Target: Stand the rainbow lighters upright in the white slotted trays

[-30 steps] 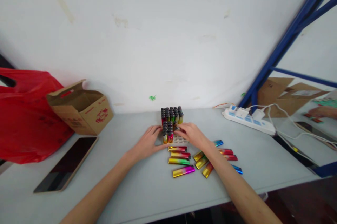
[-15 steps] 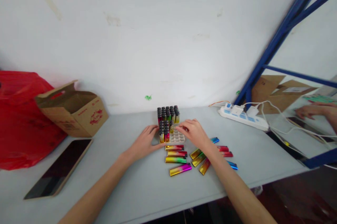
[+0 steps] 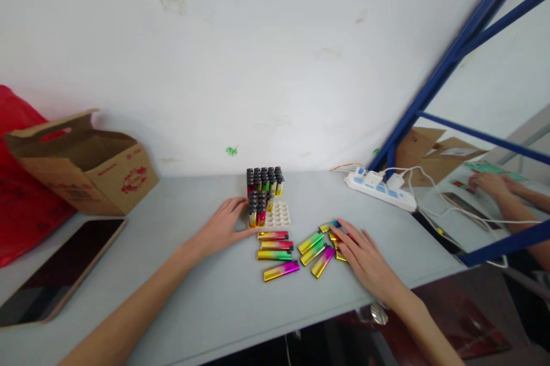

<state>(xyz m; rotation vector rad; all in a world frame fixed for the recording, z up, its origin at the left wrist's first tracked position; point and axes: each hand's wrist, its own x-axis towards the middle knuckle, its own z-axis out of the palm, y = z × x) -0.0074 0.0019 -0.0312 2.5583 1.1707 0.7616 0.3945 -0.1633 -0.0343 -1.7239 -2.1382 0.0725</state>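
A white tray with rows of round-edged slots [image 3: 280, 216] sits on the table, its left part filled with upright lighters [image 3: 257, 208]. My left hand [image 3: 221, 225] grips the tray's left side, thumb along the front and fingers toward the back. Behind the tray stands a block of upright black-topped lighters [image 3: 264, 180]. My right hand [image 3: 365, 257] lies over loose lighters at the right, fingers stretched out; they partly hide a blue and gold lighter [image 3: 329, 227]. Several more loose lighters [image 3: 313, 252] lie left of it. A column of lighters [image 3: 275, 255] lies in front of the tray.
At the left are a phone [image 3: 64, 268], an open cardboard box [image 3: 116, 174] and a red bag [image 3: 17, 200]. A power strip with cables [image 3: 380, 189] lies at the right, near a blue metal frame [image 3: 429, 88]. Beyond it, another person's hands [image 3: 494, 185] are visible.
My right hand has moved from above the tray down and right onto the loose lighters, some of which have shifted. My left hand stays at the tray. The view has turned slightly right.
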